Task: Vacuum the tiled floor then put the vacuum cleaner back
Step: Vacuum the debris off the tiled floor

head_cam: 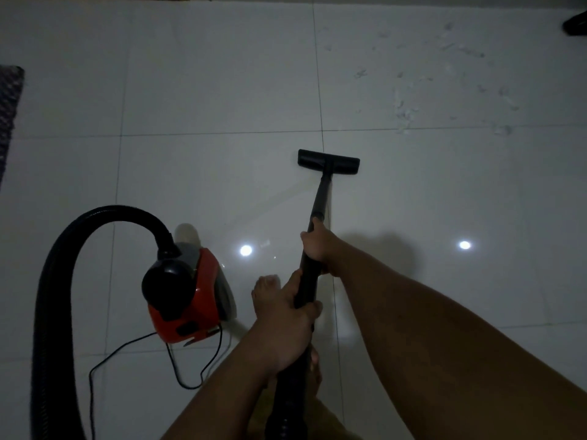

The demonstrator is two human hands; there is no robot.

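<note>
I see glossy pale floor tiles (206,90) mirroring lamps, matt black wand (319,201), ribbed hose (57,265), shiny red plastic vacuum body (193,309), woven mat (8,115) at left edge

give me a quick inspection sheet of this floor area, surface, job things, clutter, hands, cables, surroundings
surface: glossy pale tiled floor, two ceiling light reflections, dim lighting
job's things: red canister vacuum stands on the floor at left; black hose loops up from it; black wand ends in a flat floor nozzle resting on a tile joint
clutter: pale debris scattered on the tile beyond and right of the nozzle, not yet reached
hands: left hand grips the wand low, right hand grips it further up
cables: thin black cord trails loosely on the floor beside the vacuum
surroundings: dark mat edge at far left; a bare foot near the vacuum; dark object top right, unclear
</note>
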